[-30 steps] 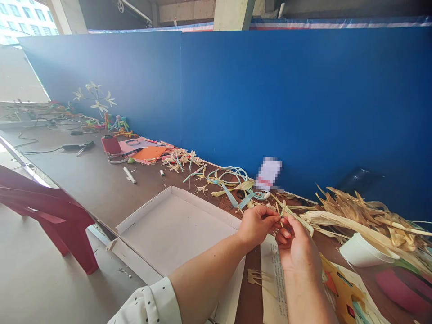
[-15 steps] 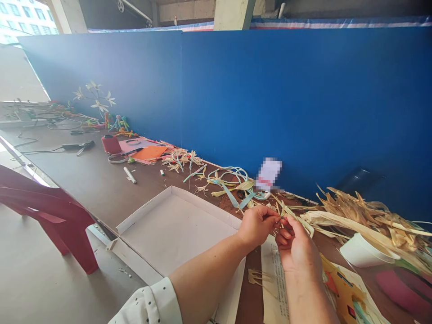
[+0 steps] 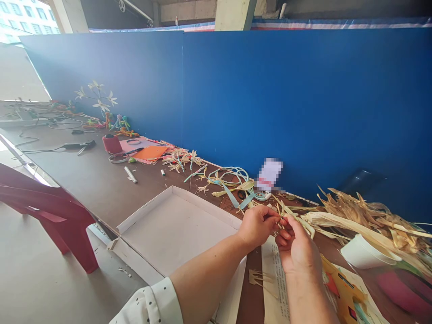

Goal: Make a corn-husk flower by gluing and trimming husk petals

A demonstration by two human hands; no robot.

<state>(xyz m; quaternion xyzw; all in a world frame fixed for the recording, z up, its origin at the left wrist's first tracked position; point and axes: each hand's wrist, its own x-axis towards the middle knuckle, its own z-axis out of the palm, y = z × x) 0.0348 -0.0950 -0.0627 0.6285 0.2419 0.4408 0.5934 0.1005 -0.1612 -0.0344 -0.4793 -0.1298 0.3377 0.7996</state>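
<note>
My left hand [image 3: 257,225] and my right hand [image 3: 297,249] meet above the brown table [image 3: 84,180], fingertips pinched together on a small pale straw piece [image 3: 281,211] with thin pointed strips sticking up. Both hands are closed on it. Below them lies a printed paper sheet [image 3: 273,279] with a small cut straw shape [image 3: 258,276] on it.
A shallow white cardboard tray [image 3: 175,225] lies left of my hands. Dried husks [image 3: 364,216], a white cup [image 3: 362,252] and an orange glue gun [image 3: 347,294] sit at right. Blue ribbons [image 3: 232,182], scraps, scissors [image 3: 123,156] and straw flowers [image 3: 96,96] line the blue partition. A red chair [image 3: 47,211] stands at left.
</note>
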